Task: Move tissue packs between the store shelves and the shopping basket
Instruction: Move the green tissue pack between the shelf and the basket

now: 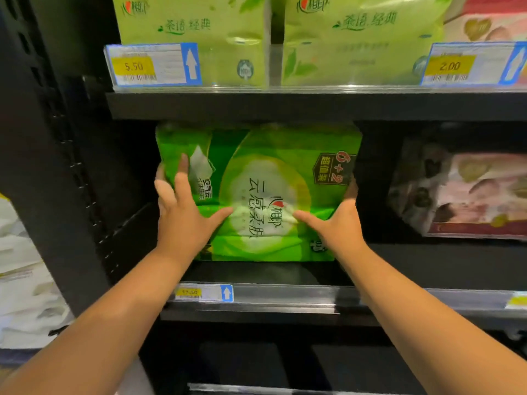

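Observation:
A large green tissue pack point(265, 192) stands on the middle shelf point(399, 293) between my two hands. My left hand point(182, 215) lies flat against its left front, with straight spread fingers and the thumb stretched toward the middle. At the pack's right edge is my right hand point(339, 223), its thumb across the front and its fingers wrapped round the side, mostly hidden. No shopping basket is in view.
Pale green tissue packs point(194, 32) fill the shelf above, behind price tags point(154, 65). A pink-and-white pack point(467, 192) sits to the right on the middle shelf. A black upright point(54, 155) bounds the left, with white packs point(25, 280) beyond it.

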{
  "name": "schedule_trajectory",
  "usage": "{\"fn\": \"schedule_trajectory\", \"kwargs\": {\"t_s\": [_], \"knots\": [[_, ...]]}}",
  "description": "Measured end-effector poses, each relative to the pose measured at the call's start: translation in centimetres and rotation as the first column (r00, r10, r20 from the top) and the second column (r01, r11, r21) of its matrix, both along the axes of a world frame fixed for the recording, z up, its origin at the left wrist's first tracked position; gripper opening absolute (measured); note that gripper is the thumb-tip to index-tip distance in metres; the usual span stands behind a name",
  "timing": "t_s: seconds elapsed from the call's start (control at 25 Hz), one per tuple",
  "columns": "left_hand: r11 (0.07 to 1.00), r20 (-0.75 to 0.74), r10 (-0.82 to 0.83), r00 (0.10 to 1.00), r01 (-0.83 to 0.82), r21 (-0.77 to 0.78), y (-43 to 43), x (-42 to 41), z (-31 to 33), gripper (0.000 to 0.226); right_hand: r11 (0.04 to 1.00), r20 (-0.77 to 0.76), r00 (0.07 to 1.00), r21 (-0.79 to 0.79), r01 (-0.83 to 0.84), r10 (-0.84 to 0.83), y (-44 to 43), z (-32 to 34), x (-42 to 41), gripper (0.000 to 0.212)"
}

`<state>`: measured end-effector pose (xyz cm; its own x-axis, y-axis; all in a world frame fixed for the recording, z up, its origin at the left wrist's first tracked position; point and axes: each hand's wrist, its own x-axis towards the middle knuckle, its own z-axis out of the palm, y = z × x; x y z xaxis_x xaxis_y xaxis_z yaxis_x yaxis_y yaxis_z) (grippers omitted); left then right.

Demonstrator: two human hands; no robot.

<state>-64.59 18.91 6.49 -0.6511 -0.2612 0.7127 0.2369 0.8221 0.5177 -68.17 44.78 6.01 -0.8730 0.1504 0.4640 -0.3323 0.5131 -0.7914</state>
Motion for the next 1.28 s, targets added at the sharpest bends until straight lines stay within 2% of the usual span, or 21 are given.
{"fn": "schedule_trajectory", "kwargs": {"t_s": [0.12, 0.2, 0.4, 0.48, 0.52, 0.56, 0.6, 0.64, 0.68, 0.72, 0.76, 0.92, 1.08, 1.16, 1.2, 1.28], "knots": [[0.992, 0.016, 0.062, 0.998, -0.060, -0.114, 0.3, -0.8, -1.2, 0.115, 0.960, 0.136, 0.989, 0.281, 0.009, -0.049, 0.1, 0.1, -0.5, 0.068], [0.970, 0.030, 0.112, 0.993, -0.103, -0.220, 0.4, -1.1, -1.9, 0.120, 0.933, 0.219, 0.975, 0.360, -0.034, -0.049, 0.6, -0.4, -0.9, 0.054], [0.921, 0.132, 0.218, 0.967, -0.159, -0.357, -0.4, -2.4, -1.3, 0.136, 0.856, 0.287, 0.953, 0.512, -0.066, -0.099, 1.0, -0.7, -2.7, 0.066], [0.889, 0.164, 0.275, 0.948, -0.185, -0.418, -0.8, -3.2, -1.1, 0.135, 0.793, 0.360, 0.928, 0.591, -0.150, -0.093, 0.7, -0.5, -3.4, 0.071], [0.884, 0.179, 0.291, 0.940, -0.193, -0.425, -1.0, -3.6, -1.0, 0.133, 0.791, 0.391, 0.917, 0.585, -0.180, -0.081, 0.4, -0.5, -3.8, 0.069], [0.883, 0.180, 0.292, 0.939, -0.193, -0.427, -1.1, -4.1, -0.9, 0.130, 0.856, 0.405, 0.914, 0.480, -0.191, -0.023, 0.2, -0.7, -4.4, 0.065], [0.869, 0.155, 0.291, 0.944, -0.194, -0.455, -1.2, -4.5, -0.9, 0.125, 0.930, 0.356, 0.933, 0.321, -0.180, 0.058, 0.0, -1.1, -4.9, 0.063], [0.841, 0.111, 0.294, 0.949, -0.202, -0.502, -1.4, -5.0, -0.9, 0.120, 0.970, 0.227, 0.967, 0.187, -0.158, 0.113, -0.4, -1.4, -5.5, 0.082], [0.803, 0.091, 0.313, 0.945, -0.213, -0.556, -1.4, -5.3, -0.8, 0.117, 0.984, 0.134, 0.982, 0.096, -0.148, 0.135, -0.8, -1.6, -6.2, 0.111], [0.779, 0.121, 0.339, 0.933, -0.206, -0.593, -1.3, -5.4, -0.7, 0.117, 0.987, 0.097, 0.985, 0.059, -0.152, 0.145, -1.2, -1.9, -6.8, 0.129], [0.770, 0.161, 0.362, 0.918, -0.197, -0.607, -1.3, -5.6, -0.8, 0.119, 0.987, 0.085, 0.985, 0.054, -0.154, 0.149, -1.6, -2.0, -7.2, 0.137], [0.736, 0.230, 0.416, 0.880, -0.177, -0.653, -1.2, -6.0, -1.0, 0.136, 0.987, 0.076, 0.988, 0.080, -0.139, 0.133, -1.8, -2.7, -9.0, 0.140], [0.742, 0.238, 0.429, 0.871, -0.190, -0.643, -1.7, -7.3, -1.3, 0.145, 0.972, 0.039, 0.991, 0.194, -0.132, 0.127, -1.9, -1.8, -8.5, 0.139], [0.728, 0.176, 0.419, 0.891, -0.213, -0.652, -2.1, -8.0, -1.9, 0.146, 0.955, -0.222, 0.970, 0.297, -0.025, 0.095, -0.9, 0.0, -8.7, 0.139], [0.734, 0.138, 0.393, 0.909, -0.219, -0.643, -2.1, -7.9, -2.1, 0.147, 0.918, -0.363, 0.927, 0.391, 0.057, 0.097, -0.2, 0.5, -9.0, 0.136], [0.715, 0.029, 0.308, 0.951, -0.211, -0.666, -2.1, -8.0, -2.1, 0.146, 0.744, -0.545, 0.826, 0.609, 0.275, 0.141, 0.9, 0.2, -9.8, 0.128]]}}
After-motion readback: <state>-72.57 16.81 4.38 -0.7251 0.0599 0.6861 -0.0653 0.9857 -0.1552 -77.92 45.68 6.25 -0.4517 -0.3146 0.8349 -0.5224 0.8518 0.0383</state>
